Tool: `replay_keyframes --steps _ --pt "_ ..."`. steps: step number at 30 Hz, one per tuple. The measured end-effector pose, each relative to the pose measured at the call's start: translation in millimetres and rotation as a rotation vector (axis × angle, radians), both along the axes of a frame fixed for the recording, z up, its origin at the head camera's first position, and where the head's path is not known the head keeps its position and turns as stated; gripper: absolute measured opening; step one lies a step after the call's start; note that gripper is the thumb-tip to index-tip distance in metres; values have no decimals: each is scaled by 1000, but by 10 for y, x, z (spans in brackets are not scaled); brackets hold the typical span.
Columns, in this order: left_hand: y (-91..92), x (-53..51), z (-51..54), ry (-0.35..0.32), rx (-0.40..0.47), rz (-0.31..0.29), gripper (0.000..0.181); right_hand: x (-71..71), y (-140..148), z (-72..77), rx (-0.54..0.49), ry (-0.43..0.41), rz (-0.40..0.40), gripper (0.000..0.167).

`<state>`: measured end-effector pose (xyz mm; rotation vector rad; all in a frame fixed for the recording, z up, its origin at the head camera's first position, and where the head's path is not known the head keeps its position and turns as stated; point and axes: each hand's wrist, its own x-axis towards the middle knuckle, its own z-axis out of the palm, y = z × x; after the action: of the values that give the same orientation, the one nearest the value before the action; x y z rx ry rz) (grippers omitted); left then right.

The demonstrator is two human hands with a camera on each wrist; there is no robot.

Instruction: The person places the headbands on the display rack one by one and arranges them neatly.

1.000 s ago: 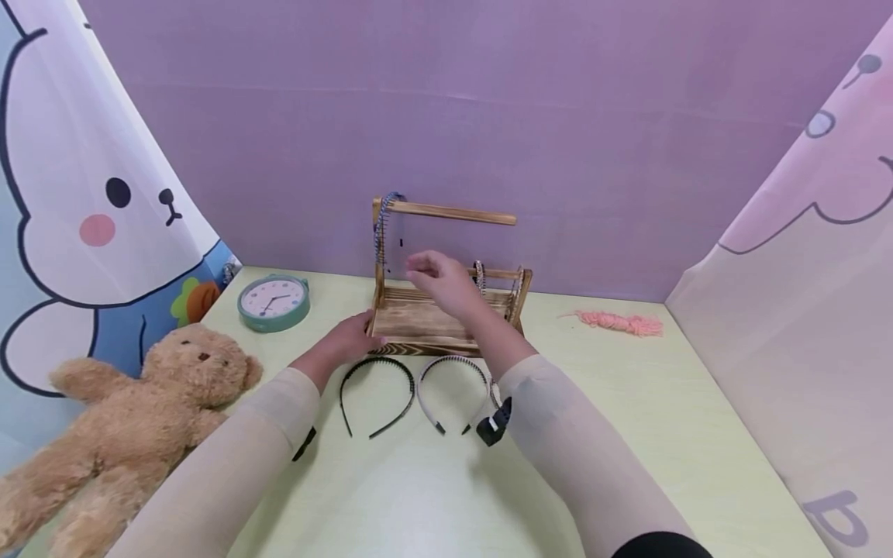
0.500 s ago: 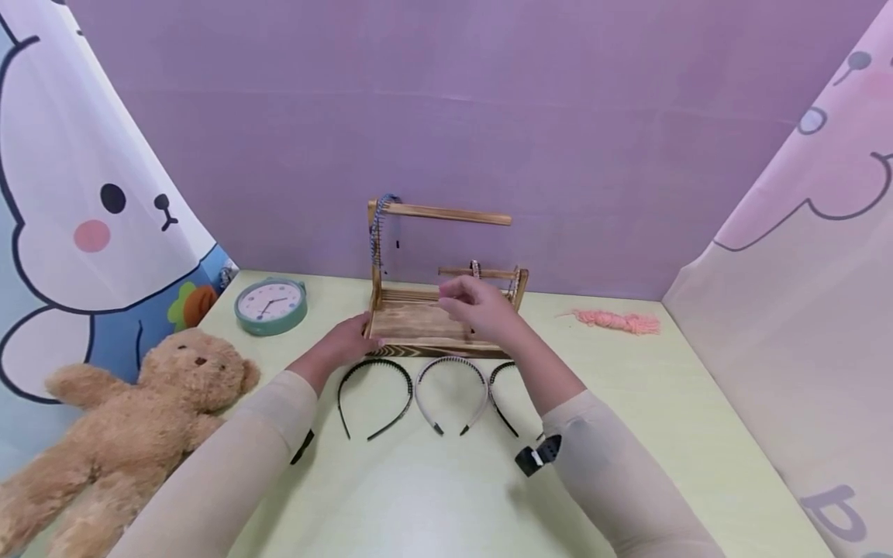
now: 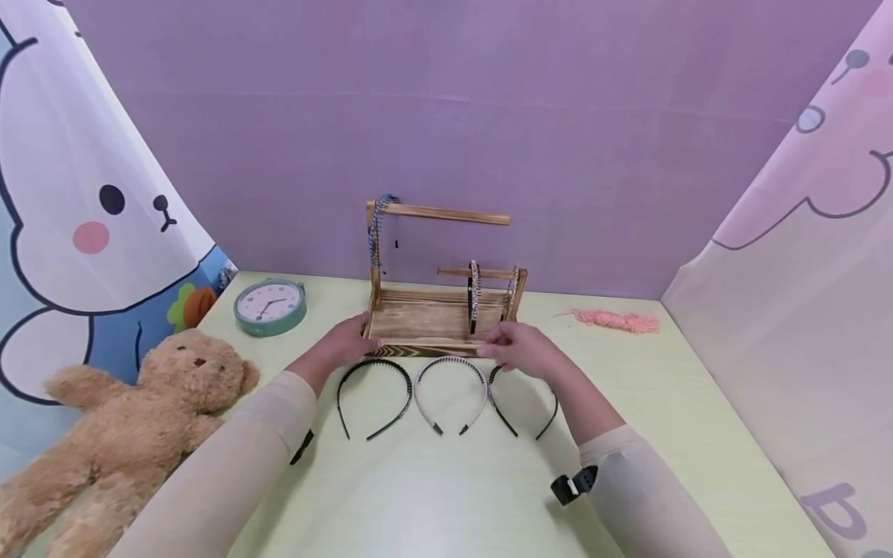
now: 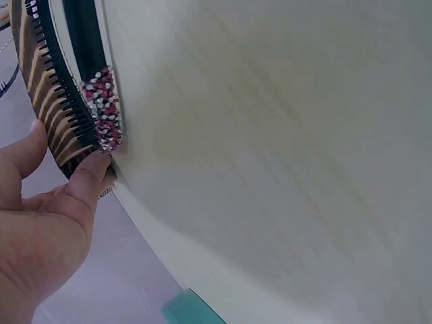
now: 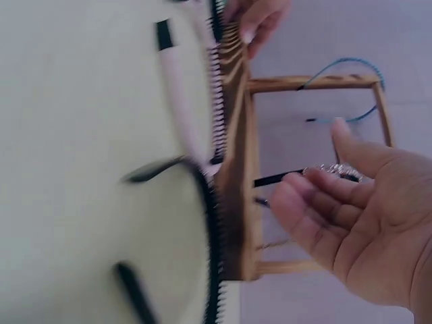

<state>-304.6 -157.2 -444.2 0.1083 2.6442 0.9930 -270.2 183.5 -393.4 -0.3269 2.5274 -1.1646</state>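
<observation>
My left hand (image 3: 342, 341) grips the left front corner of a wooden rack (image 3: 418, 318), thumb and fingers on either side in the left wrist view. My right hand (image 3: 523, 346) holds nothing, fingers loosely bent, beside the rack's right front corner. From the rack's lower bar hangs a sparkly headband (image 3: 474, 294), with another headband (image 3: 512, 291) near the bar's right end. A blue headband (image 3: 375, 229) hangs on the upper bar at left. Before the rack lie a black headband (image 3: 410, 385), a white headband (image 3: 452, 359) and a second black headband (image 3: 502, 416), partly under my right hand.
A green clock (image 3: 270, 308) lies left of the rack, with a teddy bear (image 3: 146, 418) nearer me. Pink yarn (image 3: 617, 320) lies at the right on the pale table (image 3: 418, 496). Behind the rack rises a purple backdrop (image 3: 446, 139).
My right hand has moved right and down, away from the lower bar to the rack's front right, uncovering the sparkly headband. My left hand stays on the corner.
</observation>
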Motion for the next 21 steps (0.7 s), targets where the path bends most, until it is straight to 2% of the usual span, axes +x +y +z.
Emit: replay_keyframes --steps 5,9,15,21 --pt "-8 -7 -12 7 0 -1 77 63 59 -146 264 -65 9 34" --pt "-12 -12 -12 13 -6 -1 77 92 53 -227 446 -126 69 35" --pt "-6 -12 3 12 -1 -1 77 111 -20 -305 463 -201 50 40" --pt "2 2 15 3 -3 -4 77 126 -46 -356 442 -201 39 20"
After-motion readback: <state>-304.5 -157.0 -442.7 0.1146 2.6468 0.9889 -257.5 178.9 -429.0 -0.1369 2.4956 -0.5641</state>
